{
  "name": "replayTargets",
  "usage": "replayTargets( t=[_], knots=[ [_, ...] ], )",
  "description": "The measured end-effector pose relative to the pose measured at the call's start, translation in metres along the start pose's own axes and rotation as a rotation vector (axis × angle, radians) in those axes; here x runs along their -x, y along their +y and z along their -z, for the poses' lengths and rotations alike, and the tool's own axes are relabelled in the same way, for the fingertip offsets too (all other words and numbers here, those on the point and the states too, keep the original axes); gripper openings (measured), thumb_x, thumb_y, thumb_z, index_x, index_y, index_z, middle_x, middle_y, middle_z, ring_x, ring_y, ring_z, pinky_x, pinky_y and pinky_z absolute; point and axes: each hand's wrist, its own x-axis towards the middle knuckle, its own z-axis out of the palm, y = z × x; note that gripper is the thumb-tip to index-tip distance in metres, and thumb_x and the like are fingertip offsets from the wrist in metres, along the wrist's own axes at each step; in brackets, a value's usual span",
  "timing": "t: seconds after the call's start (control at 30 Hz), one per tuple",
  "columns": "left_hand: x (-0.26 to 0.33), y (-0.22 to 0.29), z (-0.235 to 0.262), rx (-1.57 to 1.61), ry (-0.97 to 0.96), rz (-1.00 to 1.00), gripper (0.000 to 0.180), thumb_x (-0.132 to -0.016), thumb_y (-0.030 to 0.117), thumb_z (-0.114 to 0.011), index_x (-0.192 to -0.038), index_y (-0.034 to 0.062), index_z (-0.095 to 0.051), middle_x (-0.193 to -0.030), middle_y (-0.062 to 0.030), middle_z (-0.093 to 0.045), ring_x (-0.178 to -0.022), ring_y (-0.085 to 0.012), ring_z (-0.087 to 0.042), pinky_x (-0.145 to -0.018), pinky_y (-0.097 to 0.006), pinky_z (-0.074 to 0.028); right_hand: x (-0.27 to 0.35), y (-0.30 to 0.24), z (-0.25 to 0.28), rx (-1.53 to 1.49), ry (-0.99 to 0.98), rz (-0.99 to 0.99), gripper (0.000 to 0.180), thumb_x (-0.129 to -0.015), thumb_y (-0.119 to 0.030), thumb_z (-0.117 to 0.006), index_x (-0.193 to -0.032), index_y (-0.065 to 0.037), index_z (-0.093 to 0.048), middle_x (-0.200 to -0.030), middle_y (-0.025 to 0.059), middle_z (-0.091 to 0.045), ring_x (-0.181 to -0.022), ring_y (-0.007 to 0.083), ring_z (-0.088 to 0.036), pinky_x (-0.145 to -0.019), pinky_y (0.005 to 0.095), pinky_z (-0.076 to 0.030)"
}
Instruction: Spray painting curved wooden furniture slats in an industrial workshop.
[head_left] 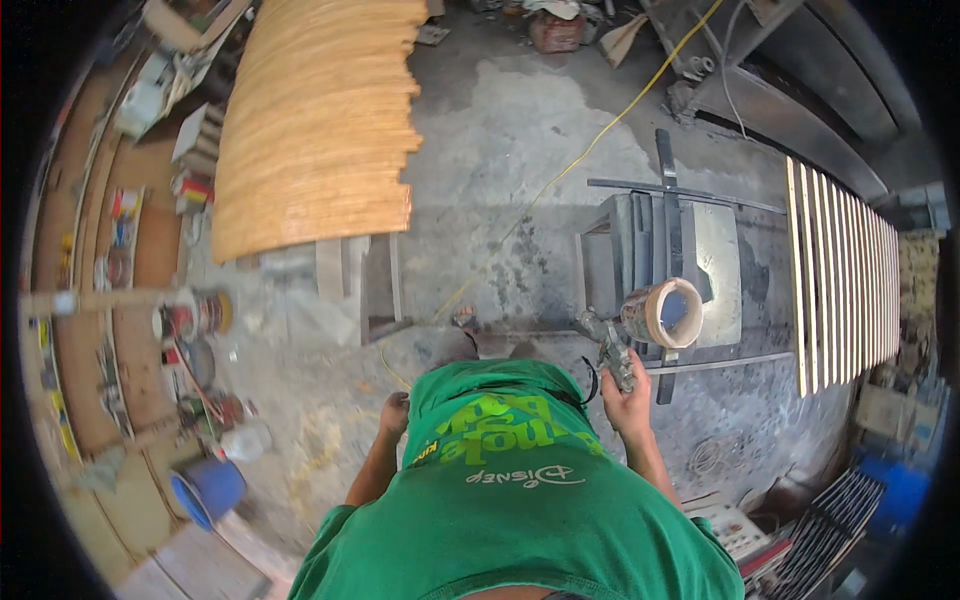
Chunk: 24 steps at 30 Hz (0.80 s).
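Right hand (628,392) wrapped round grip of spray gun (612,352), open cup (665,313) tilted toward far right. Left hand (394,412) hangs empty by hip; fingers hidden, cannot tell. Advice: level cup before triggering, keep hose (592,380) clear, aim square at slat rack (845,275), right.

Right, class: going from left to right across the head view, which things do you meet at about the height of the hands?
Blue bucket → left hand → right hand gripping the spray gun → its open-topped cup → rack of pale wooden slats.
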Motion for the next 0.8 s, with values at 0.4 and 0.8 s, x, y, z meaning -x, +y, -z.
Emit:
replayTargets(
  t=[0.4, 0.8],
  knots=[
    [-0.324, 0.456, 0.0, -0.08, -0.256, -0.201, 0.025, -0.093, 0.013, -0.057, -0.117, 0.006, -0.06, -0.094, -0.0037, -0.065, -0.077, -0.0132, -0.06, -0.064, -0.028, -0.05, -0.183, -0.065, -0.049, -0.09, 0.405, -0.118, 0.027, -0.083, 0.004, -0.061, -0.109, 0.003, -0.057, -0.094, 0.0121, -0.062, -0.084, 0.0199, -0.061, -0.074, 0.0303, -0.048],
    [-0.504, 0.651, -0.129, -0.214, -0.433, -0.365, 0.017, -0.094, 0.014, -0.058, -0.105, 0.0022, -0.064, -0.078, -0.0045, -0.066, -0.063, -0.0121, -0.061, -0.053, -0.029, -0.049, -0.398, -0.071, -0.03, 0.072, 0.676, -0.226, 0.034, -0.08, -0.001, -0.066, -0.112, 0.004, -0.056, -0.097, 0.0214, -0.064, -0.089, 0.0345, -0.065, -0.081, 0.0365, -0.049]
  ],
)
